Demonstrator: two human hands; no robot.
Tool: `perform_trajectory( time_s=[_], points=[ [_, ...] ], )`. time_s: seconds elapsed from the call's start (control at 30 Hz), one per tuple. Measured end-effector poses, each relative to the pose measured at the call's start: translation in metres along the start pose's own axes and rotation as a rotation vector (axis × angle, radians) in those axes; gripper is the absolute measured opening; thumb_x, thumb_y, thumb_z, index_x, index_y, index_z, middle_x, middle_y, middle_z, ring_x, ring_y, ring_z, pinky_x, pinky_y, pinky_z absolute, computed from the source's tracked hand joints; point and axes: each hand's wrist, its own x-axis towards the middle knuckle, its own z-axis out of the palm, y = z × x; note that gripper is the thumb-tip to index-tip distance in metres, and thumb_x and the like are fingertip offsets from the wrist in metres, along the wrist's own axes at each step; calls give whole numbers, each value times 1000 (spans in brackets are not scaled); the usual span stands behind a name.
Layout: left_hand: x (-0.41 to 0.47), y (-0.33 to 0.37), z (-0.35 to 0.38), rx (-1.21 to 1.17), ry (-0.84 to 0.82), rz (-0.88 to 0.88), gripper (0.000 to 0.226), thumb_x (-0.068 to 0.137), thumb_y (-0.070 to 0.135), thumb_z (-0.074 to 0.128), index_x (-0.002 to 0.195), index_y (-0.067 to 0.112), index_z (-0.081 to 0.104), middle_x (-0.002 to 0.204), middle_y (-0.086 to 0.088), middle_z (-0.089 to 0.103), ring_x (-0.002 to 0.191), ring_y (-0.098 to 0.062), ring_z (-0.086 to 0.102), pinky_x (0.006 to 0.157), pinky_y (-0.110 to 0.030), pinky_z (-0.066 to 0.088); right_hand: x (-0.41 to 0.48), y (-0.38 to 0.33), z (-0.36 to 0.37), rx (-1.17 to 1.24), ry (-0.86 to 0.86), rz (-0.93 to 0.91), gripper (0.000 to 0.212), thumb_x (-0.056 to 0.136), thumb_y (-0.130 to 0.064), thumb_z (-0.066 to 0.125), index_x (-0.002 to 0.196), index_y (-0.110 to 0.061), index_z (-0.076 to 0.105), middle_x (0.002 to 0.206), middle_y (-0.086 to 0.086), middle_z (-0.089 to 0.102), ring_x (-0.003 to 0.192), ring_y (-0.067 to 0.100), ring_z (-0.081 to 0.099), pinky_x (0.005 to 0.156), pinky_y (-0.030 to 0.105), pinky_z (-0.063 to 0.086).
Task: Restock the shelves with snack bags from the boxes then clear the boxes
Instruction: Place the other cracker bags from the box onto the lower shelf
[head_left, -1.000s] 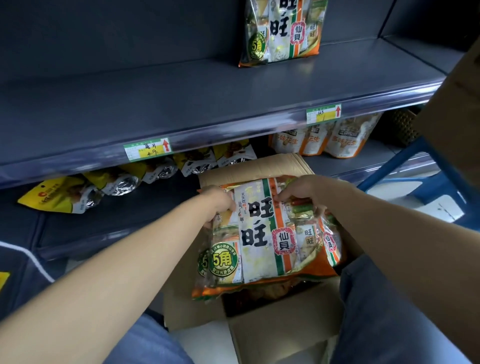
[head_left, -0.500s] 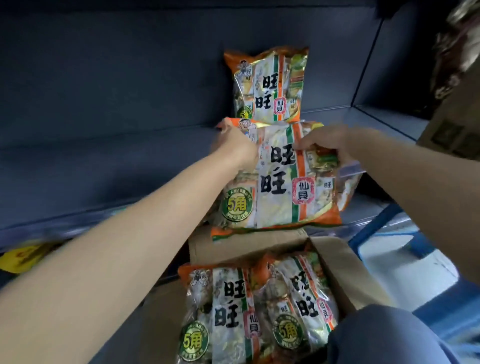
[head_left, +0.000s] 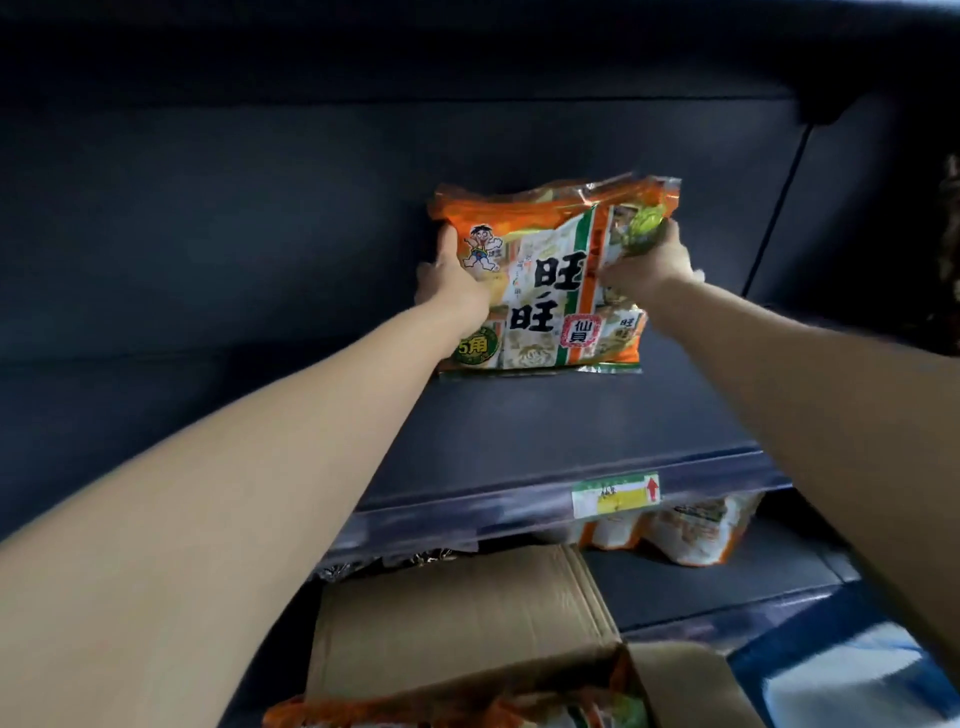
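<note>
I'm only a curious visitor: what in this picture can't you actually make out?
Head view, the only one:
- Behind the snack bag: hidden by the bag itself, as are the fingers of the left hand.
- The box: cut off by the bottom edge, so its contents cannot be counted.
- The price label: its print is blurred.
- The lower bags: tops hidden by the shelf lip.
</note>
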Motion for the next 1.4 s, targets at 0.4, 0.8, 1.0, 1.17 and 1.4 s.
perform_trajectory(
  time_s=[0.4, 0.8, 1.0, 1.17, 1.4],
  points=[
    [31, -14, 31, 47, -20, -45, 76, 90, 2, 54, 151, 18, 11, 144, -9, 39, 127, -27, 46, 99, -35, 41, 26, 46, 35, 47, -99, -62, 94, 87, -4, 56, 152, -30, -8, 158, 6, 2, 135, 32, 35, 83, 27, 39],
    [-85, -45, -7, 33, -157, 101, 24, 91, 5, 45, 105, 18, 59, 110, -5, 59, 82, -20, 55, 62, -25, 45, -111, 83, 33, 186, -231, -166, 20, 88, 1, 52, 104, -6, 62, 70, 2, 58, 55, 15, 55, 63, 29, 52],
    [-166, -96, -36, 164, -470, 37, 26, 85, -2, 52, 70, 18, 59, 75, -8, 60, 78, -25, 58, 72, -33, 50, -202, 105, 38, 41, -520, -135, 22, 90, -5, 59, 71, -15, 59, 60, 7, 58, 37, 4, 52, 45, 18, 46],
    [-205, -163, -53, 479, -705, -180, 20, 89, 5, 57, 106, -4, 60, 88, -16, 57, 75, -26, 58, 58, -30, 45, -248, 152, 70, -322, -776, 31, 16, 90, -12, 62, 87, 2, 69, 73, 11, 61, 51, 6, 58, 50, 15, 46],
    [-230, -226, -46, 501, -775, -436, 30, 90, 12, 61, 116, -3, 54, 86, -11, 56, 73, -21, 55, 60, -28, 49, -277, 198, 84, -807, -874, 89, 40, 92, -24, 54, 131, -17, 54, 108, 6, 66, 90, 20, 65, 68, 25, 49]
  ],
)
